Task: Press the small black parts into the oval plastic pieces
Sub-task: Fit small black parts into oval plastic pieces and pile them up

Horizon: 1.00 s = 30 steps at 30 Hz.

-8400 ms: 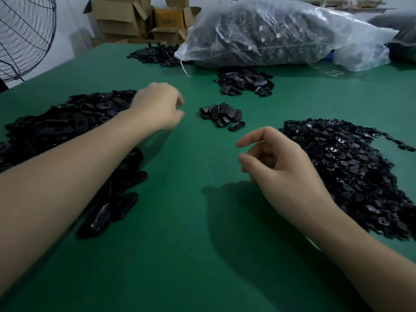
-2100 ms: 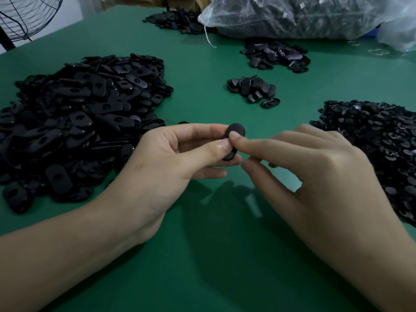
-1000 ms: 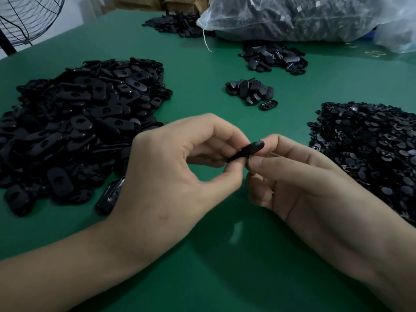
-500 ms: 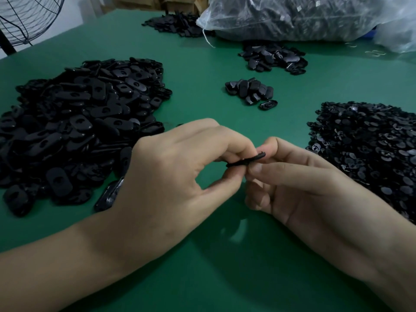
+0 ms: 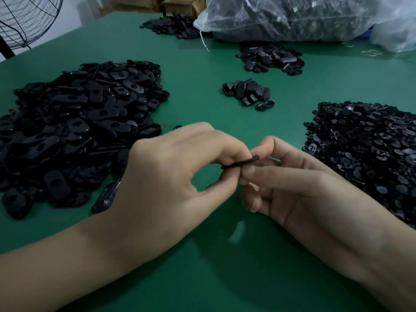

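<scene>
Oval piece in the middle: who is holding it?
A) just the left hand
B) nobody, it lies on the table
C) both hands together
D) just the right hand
C: the left hand and the right hand both pinch the oval piece, which is edge-on above the green table.

No text, label, brand, number or sign can be read anywhere. Small pale tags (image 5: 279, 18) show through the clear bag (image 5: 337, 21), too blurred to tell whether they carry print. The faces of the boxes (image 5: 177, 6) at the far edge are dim and show nothing legible.
</scene>
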### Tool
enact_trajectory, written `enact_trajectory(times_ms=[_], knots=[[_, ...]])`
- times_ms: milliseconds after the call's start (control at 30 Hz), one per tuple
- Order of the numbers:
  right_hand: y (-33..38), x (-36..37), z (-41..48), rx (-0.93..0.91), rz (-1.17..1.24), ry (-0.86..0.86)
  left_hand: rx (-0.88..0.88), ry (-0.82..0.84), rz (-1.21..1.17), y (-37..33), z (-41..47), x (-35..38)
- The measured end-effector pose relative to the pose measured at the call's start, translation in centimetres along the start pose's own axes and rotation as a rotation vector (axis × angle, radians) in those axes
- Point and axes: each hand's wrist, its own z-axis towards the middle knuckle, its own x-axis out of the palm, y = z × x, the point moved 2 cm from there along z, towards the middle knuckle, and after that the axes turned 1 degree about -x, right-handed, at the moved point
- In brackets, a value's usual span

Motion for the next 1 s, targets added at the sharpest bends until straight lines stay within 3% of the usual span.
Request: enact_trajectory(times_ms=[367,600,800,1000], knots=[[0.4,-0.3,0.3,-0.190,-0.389,-0.218,-0.407,0.039,-0.477,2.5,0.1,0.2],[0.5,-1.0,0.3,-0.113,-0.317,-0.220,-0.306,0.227,-0.377,2.9,0.3,-0.1],[0.4,-1.3,0.3,-0.103,-0.299,-0.198,-0.317,0.269,-0.412,3.5,0.9,0.0],[0.6,-1.7,0.5,-0.130,-0.296,-0.278,-0.256,0.261,-0.183,4.3,4.3,-1.5]])
